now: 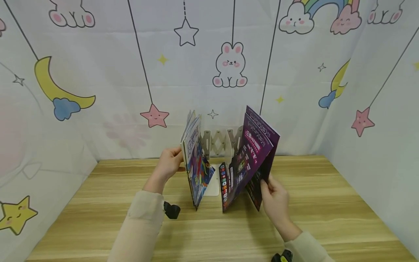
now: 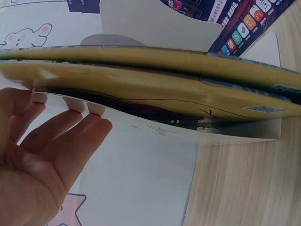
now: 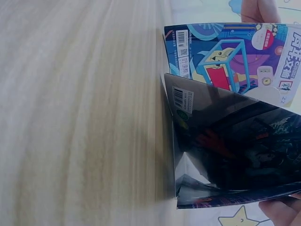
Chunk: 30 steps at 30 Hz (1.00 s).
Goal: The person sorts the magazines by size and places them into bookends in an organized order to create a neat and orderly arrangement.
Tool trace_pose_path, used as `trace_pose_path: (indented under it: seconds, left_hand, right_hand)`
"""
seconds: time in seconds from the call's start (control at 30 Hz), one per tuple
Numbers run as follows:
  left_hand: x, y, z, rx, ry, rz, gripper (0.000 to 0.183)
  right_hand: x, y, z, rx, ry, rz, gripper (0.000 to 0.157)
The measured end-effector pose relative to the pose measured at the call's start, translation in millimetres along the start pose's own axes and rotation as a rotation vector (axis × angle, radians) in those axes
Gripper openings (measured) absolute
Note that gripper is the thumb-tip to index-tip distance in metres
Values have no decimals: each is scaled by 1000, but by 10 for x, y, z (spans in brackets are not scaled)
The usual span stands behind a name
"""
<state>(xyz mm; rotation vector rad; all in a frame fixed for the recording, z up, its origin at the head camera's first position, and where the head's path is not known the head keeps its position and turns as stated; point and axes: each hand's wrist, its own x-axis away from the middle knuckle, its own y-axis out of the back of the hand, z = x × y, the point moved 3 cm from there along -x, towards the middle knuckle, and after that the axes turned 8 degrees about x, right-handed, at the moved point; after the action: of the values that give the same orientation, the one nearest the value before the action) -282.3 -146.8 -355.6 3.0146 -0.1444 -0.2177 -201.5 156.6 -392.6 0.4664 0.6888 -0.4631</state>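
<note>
My left hand (image 1: 167,165) pinches the pale outermost cover of several upright magazines (image 1: 198,163) with colourful cartoon covers. Seen in the left wrist view, fingertips of this hand (image 2: 42,150) bend over that cover's thin edge (image 2: 160,125), beside yellow-backed magazines (image 2: 141,80). On the other side, my right hand (image 1: 275,198) grips a dark purple magazine (image 1: 272,153), thumb on its near edge. A second purple magazine (image 1: 247,156) leans tilted against it on the left. Through the right wrist view, the dark cover (image 3: 235,141) stands partly spread, low ends near the table.
A metal bookend with a folding lattice (image 1: 217,142) stands between the two groups, its white base plate (image 1: 212,187) flat on the wooden table (image 1: 131,185). Behind rises a white cloth backdrop (image 1: 114,72) printed with rabbits, stars and moons; another cloth wall borders the right.
</note>
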Motion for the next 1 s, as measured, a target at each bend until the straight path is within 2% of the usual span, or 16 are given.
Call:
trace_pose_path:
  seconds: [0.1,0.2,0.33,0.5,0.87,1.0]
  left_hand:
    - [-3,8,-2,-1,2,-4,38]
    - [-5,14,2,1,0,-7,38]
    - [-8,19,10,0,-6,-11,38]
    - [-8,20,11,0,-2,-8,39]
    - [2,28,-13,7,-1,-9,38]
    - [-1,19,-17,9,0,-7,38]
  right_hand:
    - [2,-33,-133,16,-36,30,33]
    - [18,-40,-210,65,-93,96,31]
    - [22,-26,-186,132,-148,200,35]
    - [-45,-66,-104,156,-163,271,40]
    - [-190,-116,35,261,-160,328,57]
    - [-197,-121,70,243,-138,314,45]
